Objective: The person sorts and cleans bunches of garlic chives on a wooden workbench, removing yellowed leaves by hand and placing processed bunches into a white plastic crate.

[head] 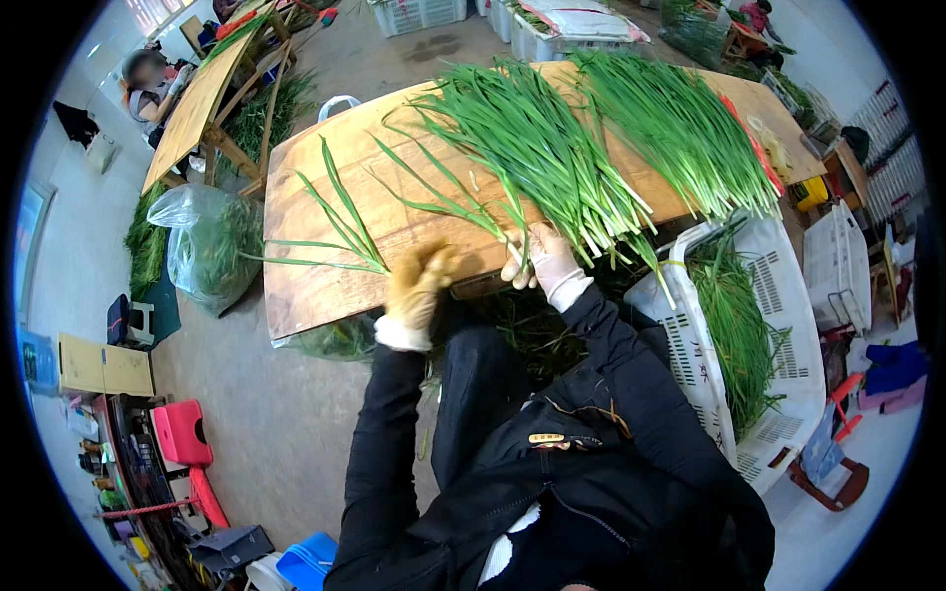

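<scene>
My left hand (pixel 417 292), in a yellowed, motion-blurred glove, is at the near edge of the wooden table (pixel 332 281). A few loose green leaves (pixel 351 240), like garlic chives, run into its fingers and fan out leftward. My right hand (pixel 548 262), in a pale glove, grips the white stem ends of a small bunch of chives (pixel 473 210), whose tips lie on the boards. Beside it rests a large pile of garlic chives (pixel 525 140), stem ends towards me and overhanging the edge. A second, neater pile (pixel 672 133) lies farther right.
At my right stands a white perforated plastic crate (pixel 794 399) holding more greens (pixel 739 332). A clear bag of greens (pixel 214 251) sits on the floor at left. Another person (pixel 151 89) works at a wooden table (pixel 196 111) at far left. A pink stool (pixel 181 432) stands lower left.
</scene>
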A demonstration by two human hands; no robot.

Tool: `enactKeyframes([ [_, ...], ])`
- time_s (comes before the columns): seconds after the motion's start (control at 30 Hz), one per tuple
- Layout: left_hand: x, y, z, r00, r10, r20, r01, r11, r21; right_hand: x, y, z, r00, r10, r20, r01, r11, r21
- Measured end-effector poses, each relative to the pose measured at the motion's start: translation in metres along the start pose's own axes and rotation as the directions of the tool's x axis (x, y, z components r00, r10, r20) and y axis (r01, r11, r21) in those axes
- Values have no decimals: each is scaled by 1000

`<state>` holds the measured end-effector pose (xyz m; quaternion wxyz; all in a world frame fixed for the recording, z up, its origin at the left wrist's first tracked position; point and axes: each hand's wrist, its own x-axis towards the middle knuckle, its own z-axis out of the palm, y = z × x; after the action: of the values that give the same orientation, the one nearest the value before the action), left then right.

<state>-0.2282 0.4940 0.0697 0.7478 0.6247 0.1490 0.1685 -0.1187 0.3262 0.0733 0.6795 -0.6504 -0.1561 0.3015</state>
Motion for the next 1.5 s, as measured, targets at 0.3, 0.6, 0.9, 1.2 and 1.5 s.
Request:
enactKeyframes([
  [0.3,10,-6,45,944,-279,177,323,893,-313,-16,-9,0,995,-89,-38,85,993,-79],
  [0.6,-25,7,37,959,-245,142,269,944,-191,4,-46,-13,832,-518,197,323,165,-932],
  [0.9,-42,-5,29,932,-305,197,354,881,-314,27,-34,8,811,-511,284,524,421,-741],
  [1.2,-48,-9,23,881,-381,279,466,801,-376,-14,-65,-45,889,-323,325,382,914,-136],
  [1.5,-36,-24,44,889,-382,253,411,908,-74,-62,25,12,930,258,261,-152,917,-368],
])
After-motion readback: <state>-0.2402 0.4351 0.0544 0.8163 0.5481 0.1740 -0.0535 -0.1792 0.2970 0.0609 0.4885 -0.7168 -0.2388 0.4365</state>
